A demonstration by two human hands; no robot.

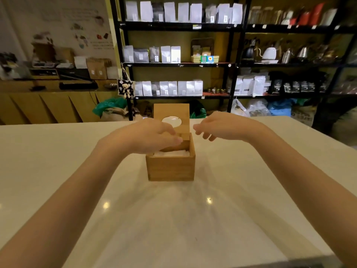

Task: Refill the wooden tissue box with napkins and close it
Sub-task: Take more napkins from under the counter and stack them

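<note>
Wooden and square, the tissue box (171,167) sits at the centre of the frame on the pale table (58,161), and we reach toward it with both bare forearms, which run in from the lower corners and converge above it. Our left hand (152,137) arches palm-down over the open top of the box, wrist raised, fingers curved and loosely spread rather than closed; the fingertips reach the far right part of the opening, near the base of the lid, though we cannot tell whether they actually press on the wood or on what lies inside. Our right hand (220,126) hovers just right of the box and above its far corner, palm down, fingers relaxed and slightly curled, gripping nothing and clear of the wood. The 2 hands stay apart, with the lid between them.

White napkins (171,153) fill the box close to its rim, showing in the strip under our left palm. The lid (172,113) stands upright at the far side of the box, its oval opening showing pale and partly covered by our left fingers. Dark shelves (177,63) stocked with pale pouches fill the upper half of the frame behind the table.
</note>
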